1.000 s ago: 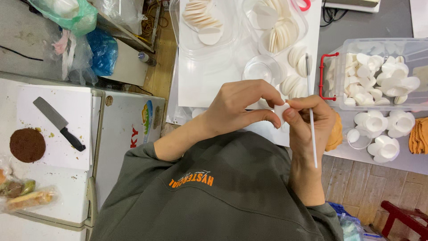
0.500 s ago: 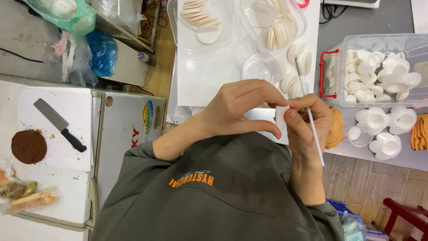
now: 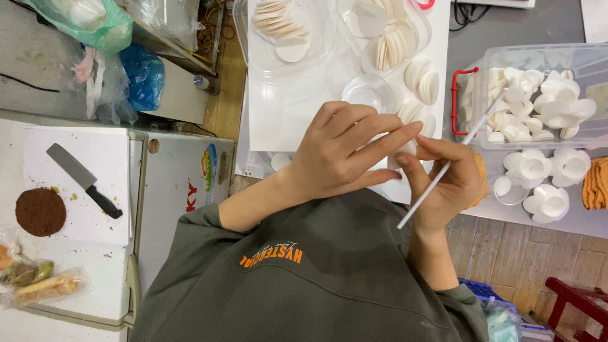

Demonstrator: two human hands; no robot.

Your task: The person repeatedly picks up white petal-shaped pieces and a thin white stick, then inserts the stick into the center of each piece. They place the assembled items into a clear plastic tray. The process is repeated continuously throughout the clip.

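Observation:
My left hand (image 3: pixel 342 149) reaches across from the left, fingers stretched out and pinching a small white piece (image 3: pixel 408 150) that is mostly hidden under its fingertips. My right hand (image 3: pixel 453 180) meets it from the right and grips a thin white stick (image 3: pixel 443 171). The stick lies diagonally, its upper end pointing at the clear plastic box (image 3: pixel 467 136) and its lower end by my wrist. My right thumb touches the white piece. Both hands hover over the near edge of a white sheet (image 3: pixel 285 120).
Clear trays of white round pads (image 3: pixel 278 28) sit on the sheet, with a small clear cup (image 3: pixel 367 95). White moulded cups (image 3: pixel 538 107) fill the box and spill beside it. At the left are a knife (image 3: pixel 82 180), a brown disc (image 3: pixel 40 211) and a blue bag (image 3: pixel 142 73).
The stick in my right hand has tilted from nearly upright to a diagonal, with its top swinging right toward the box. My left fingers have stretched further over the white piece.

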